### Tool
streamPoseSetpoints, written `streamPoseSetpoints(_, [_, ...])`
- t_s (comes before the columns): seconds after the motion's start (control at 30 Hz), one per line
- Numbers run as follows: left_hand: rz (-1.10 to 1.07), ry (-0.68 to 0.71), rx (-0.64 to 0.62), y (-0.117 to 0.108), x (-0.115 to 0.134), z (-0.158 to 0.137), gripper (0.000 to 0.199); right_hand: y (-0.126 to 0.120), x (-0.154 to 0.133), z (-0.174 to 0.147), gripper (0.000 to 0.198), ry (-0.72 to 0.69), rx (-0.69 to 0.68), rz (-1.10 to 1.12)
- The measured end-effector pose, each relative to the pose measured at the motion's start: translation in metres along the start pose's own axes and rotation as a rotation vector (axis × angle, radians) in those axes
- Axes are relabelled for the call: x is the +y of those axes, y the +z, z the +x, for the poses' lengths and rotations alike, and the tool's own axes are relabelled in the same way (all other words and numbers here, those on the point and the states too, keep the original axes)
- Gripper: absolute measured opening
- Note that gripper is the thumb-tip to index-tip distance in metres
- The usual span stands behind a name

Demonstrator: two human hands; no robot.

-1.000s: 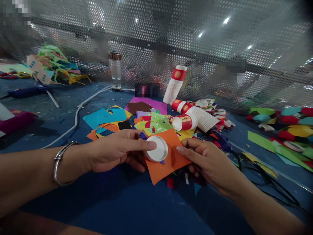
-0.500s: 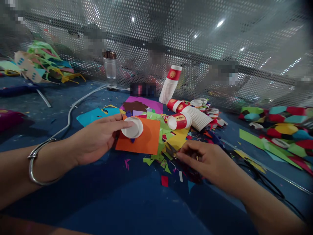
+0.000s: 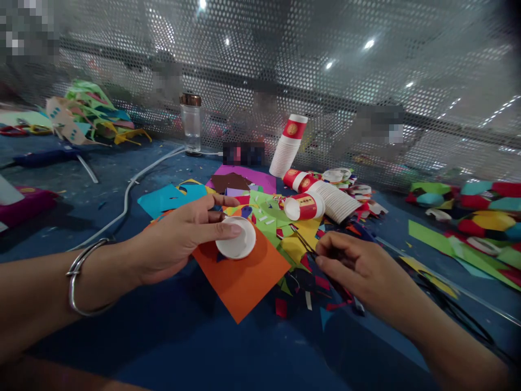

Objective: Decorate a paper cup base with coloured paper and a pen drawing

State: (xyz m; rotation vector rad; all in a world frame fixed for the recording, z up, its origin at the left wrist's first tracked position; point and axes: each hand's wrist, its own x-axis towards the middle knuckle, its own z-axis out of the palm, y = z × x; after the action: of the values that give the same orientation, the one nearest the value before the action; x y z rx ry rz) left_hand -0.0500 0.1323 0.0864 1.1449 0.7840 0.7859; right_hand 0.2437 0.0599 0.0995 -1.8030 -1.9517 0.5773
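My left hand pinches a square sheet of orange paper together with a round white paper cup base. The thumb presses on the white disc, while the fingers go behind the sheet. A little to the right, my right hand is closed on a pair of scissors. Their dark blades point up and left toward the scraps, apart from the orange sheet. Most of the handles are hidden by the hand, with some red showing below it. Green and yellow paper scraps lie between the hands.
A leaning stack of paper cups and tipped cups are behind the scraps. A glass bottle, white cable and blue glue gun are at left. Colourful paper pieces lie right, before a perforated metal screen.
The orange sheet and white disc have come nearer, and the sheet has turned so one corner points toward me. The scissors in my right hand now show clearly, blades pointing up and left.
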Motion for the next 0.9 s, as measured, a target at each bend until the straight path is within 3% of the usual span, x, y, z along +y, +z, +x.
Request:
streamPoseSetpoints(0.13, [0.097,0.049,-0.097,0.000,-0.003,-0.004,0.072,0.002,-0.001,-0.003,0.022,0.109,0.035,0.303])
streamPoseSetpoints(0.3, [0.217,0.114,-0.249,0.004,-0.009,-0.006,0.072,0.015,-0.013,-0.004,0.004,0.247,0.014,0.716])
streamPoseSetpoints(0.47, [0.246,0.100,-0.277,0.010,-0.010,-0.008,0.073,0.025,-0.026,-0.004,0.019,0.230,0.026,0.953])
streamPoseSetpoints(0.67, [0.295,0.113,-0.307,0.019,-0.010,-0.010,0.072,0.031,-0.039,-0.006,0.033,0.208,-0.160,0.969])
streamPoseSetpoints(0.9, [0.331,0.120,-0.297,0.022,-0.012,-0.008,0.069,0.036,-0.040,-0.008,0.033,0.132,-0.164,0.822])
